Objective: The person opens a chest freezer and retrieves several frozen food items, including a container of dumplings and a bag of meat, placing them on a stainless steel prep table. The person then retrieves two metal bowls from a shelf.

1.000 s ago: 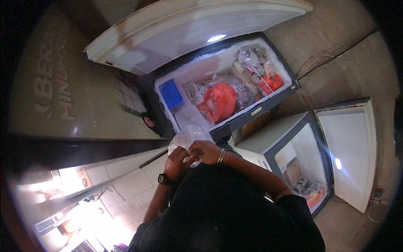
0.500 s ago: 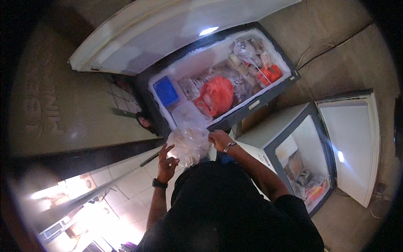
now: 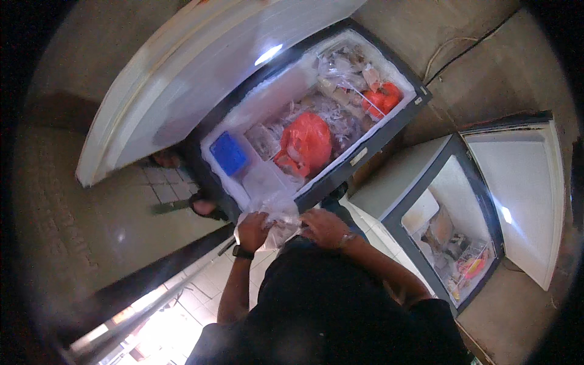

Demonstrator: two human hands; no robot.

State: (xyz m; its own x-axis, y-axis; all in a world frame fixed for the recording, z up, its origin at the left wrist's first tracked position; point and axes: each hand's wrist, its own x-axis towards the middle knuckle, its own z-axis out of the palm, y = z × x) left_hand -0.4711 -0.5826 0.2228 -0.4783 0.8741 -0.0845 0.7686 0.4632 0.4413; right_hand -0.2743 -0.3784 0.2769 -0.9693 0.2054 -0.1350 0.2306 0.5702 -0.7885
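Observation:
A clear plastic bag [image 3: 275, 222] hangs at the near corner of an open chest freezer [image 3: 321, 194]. My left hand [image 3: 252, 230] grips the bag's left side with curled fingers. My right hand [image 3: 323, 228] has its fingers closed on the bag's right side; what is inside the bag is hard to make out. Just beyond my hands, the freezer holds a blue container [image 3: 229, 152], a translucent container [image 3: 261, 182], a red bag [image 3: 304, 140] in the middle, a smaller red bag [image 3: 383, 98] at the right and several frosted packages [image 3: 340, 73].
The freezer's white lid [image 3: 182, 85] stands raised behind it. To my right is a second open freezer [image 3: 404, 176] with packages inside and its white lid [image 3: 520, 201] raised. A dark cable [image 3: 486, 41] runs along the right wall. A metal rail [image 3: 140, 322] crosses the lower left.
My hands loosened and spread along the bag, then closed on it again, the right now farther from the left than a second ago. The view has shifted, with the large lid appearing farther left.

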